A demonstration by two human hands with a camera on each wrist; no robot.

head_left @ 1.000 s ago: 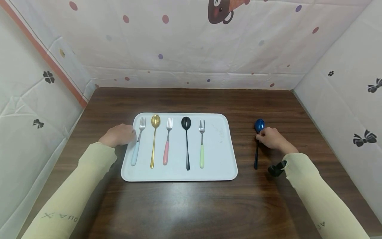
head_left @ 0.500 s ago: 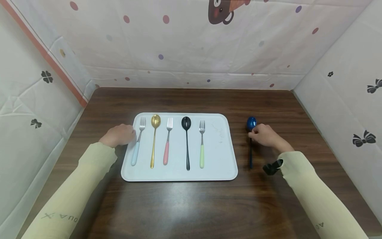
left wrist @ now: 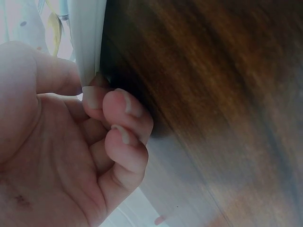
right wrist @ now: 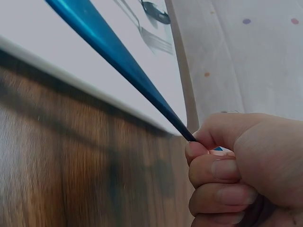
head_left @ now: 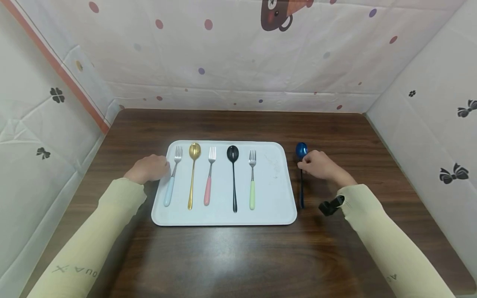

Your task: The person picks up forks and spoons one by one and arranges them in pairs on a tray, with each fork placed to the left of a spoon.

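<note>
— Surface? 
— Dark brown wood-grain table [head_left: 238,256], soft glare near its front edge.
— Surroundings? 
— White sheets [head_left: 238,54] enclosed three sides: coloured dots and a cartoon bear [head_left: 275,16] behind, black bows [head_left: 452,173] right, clover prints [head_left: 56,94] left.

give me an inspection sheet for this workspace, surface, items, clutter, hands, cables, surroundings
Surface: dark wood table.
Job's things: blue spoon right of the white tray, off it; tray holds three forks and a gold and a black spoon, in a row.
Clutter: nothing seen.
Hands: right hand has a grip on the blue spoon near its bowl; left hand holds the tray's left edge.
Cables: nothing seen.
Surroundings: patterned sheets wall three sides.
</note>
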